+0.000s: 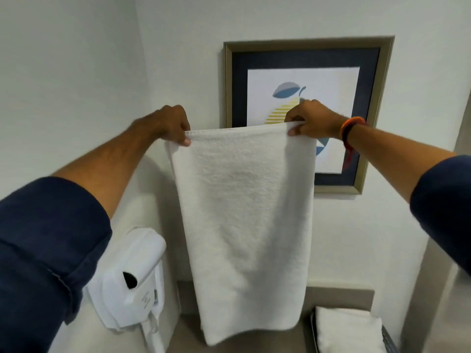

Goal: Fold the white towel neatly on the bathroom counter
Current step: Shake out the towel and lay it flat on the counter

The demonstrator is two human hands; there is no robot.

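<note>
Hanging straight down in front of the wall, the white towel [244, 225] is held up in the air by its top edge — I see it doubled over, its lower end dangling just above the counter [188, 332]. My left hand [170, 126] pinches the top left corner, fingers closed on the cloth; my right hand [313, 121] grips the top right corner the same way, an orange band [350, 128] around that wrist. Behind the towel a framed picture [305, 113] hangs on the wall. Lower left, a white wall-mounted hair dryer [130, 281]. Lower right — another folded white towel [349, 329] lies in a tray.
</note>
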